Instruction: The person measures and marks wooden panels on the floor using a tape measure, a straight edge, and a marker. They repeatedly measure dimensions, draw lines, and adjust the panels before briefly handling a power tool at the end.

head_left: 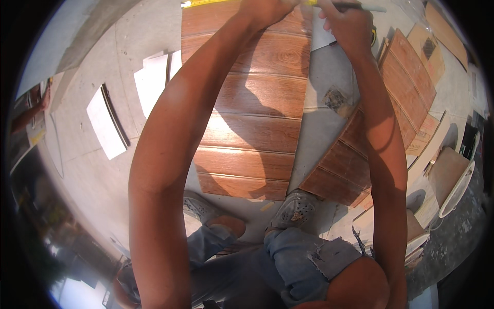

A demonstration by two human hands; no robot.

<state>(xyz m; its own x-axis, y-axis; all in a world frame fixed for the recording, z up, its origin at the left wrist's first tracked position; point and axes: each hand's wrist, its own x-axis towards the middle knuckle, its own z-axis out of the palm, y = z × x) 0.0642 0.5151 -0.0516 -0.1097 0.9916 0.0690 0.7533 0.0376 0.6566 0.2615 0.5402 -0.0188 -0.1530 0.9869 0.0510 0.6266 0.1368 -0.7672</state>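
A brown wood-grain panel [252, 92] with crosswise grooves lies on the floor between my feet, stretching away from me. Across its far end runs the yellow blade of a tape measure [206, 3]. My left hand [270, 11] is closed at that blade, its fingertips partly cut off by the picture's top edge. Just past the panel's far right corner, my right hand [350, 26] grips a pen [368, 7] with a dark barrel and a pale end. A black and yellow rounded case [373, 36] shows partly behind the right wrist.
More brown grooved panels [334, 159] lie to the right, under my right forearm. White board pieces [107, 123] rest on the concrete floor at left. Cardboard [427, 51] and stacked boards [445, 172] are at far right. Another person's arm [31, 113] shows at the left edge.
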